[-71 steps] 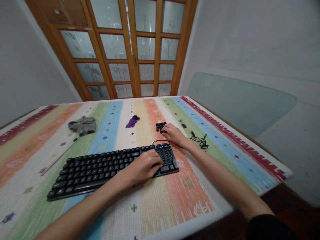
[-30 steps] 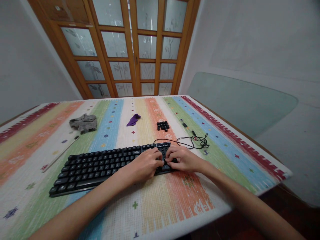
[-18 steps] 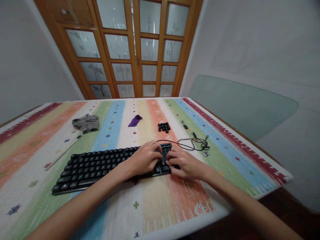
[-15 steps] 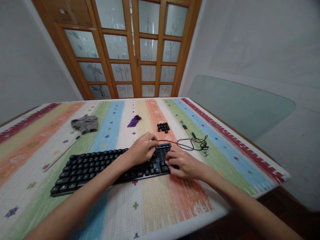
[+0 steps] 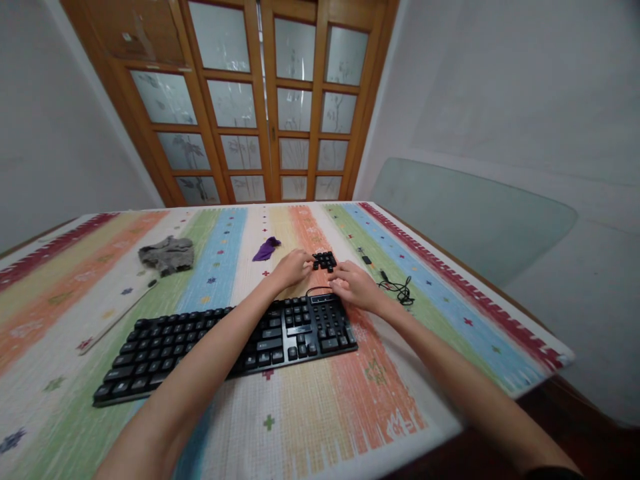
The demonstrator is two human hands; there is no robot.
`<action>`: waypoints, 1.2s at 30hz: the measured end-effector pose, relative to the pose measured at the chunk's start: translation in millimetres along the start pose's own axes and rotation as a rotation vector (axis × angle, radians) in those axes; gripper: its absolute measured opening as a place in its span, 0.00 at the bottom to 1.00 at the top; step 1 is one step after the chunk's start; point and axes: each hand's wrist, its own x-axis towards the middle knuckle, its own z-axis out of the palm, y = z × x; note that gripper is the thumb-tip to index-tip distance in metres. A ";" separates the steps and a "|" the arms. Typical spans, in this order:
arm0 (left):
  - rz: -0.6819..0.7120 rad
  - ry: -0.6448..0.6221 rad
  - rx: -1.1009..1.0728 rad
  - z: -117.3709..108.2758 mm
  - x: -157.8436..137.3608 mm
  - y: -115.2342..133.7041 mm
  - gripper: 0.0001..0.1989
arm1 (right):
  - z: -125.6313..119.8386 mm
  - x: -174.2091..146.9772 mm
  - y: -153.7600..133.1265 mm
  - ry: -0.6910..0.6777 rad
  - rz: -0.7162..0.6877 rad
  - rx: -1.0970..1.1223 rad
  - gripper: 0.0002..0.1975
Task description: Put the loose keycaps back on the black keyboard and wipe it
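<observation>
A small cluster of loose black keycaps point(image 5: 325, 259) lies on the striped tablecloth, beyond the keyboard. My left hand point(image 5: 294, 268) is at the cluster's left side, its fingertips reaching the nearest keycaps with fingers apart. From the right, my right hand point(image 5: 354, 285) comes up to the near side of the cluster, fingers slightly bent and spread. I see nothing held in either hand. Nearer to me is a black keyboard point(image 5: 273, 344), partly covered by my left forearm. Its number pad at the right end has small bare spots where caps are off.
A black cable point(image 5: 400, 290) lies coiled right of the keyboard, below a small black piece point(image 5: 367, 260). A purple cloth point(image 5: 267, 249), a grey cloth point(image 5: 167, 255) and a long thin brush point(image 5: 117, 319) lie to the left. The table's right edge borders a wall.
Both hands have left the keyboard's number pad and moved forward to the keycap cluster. The number pad is now uncovered, and the right hand partly hides the cable.
</observation>
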 end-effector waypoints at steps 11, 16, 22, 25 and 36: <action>-0.021 -0.008 -0.101 17.1 7.9 2.6 0.08 | 24.9 22.0 37.5 -0.062 0.183 -0.205 0.09; -0.022 -0.023 -0.201 9.3 4.2 8.5 0.06 | 23.3 24.0 34.7 -0.055 0.157 -0.153 0.07; 0.081 -0.121 -0.344 -21.2 -26.1 26.5 0.07 | 6.8 22.1 29.4 -0.053 0.145 -0.033 0.05; 0.184 -0.229 -0.433 -37.3 -49.7 37.0 0.09 | -15.0 10.8 18.3 -0.150 0.078 0.209 0.07; 0.393 -0.361 -0.350 -39.4 -82.5 63.8 0.14 | -29.8 -38.3 -22.4 -0.376 -0.172 0.445 0.06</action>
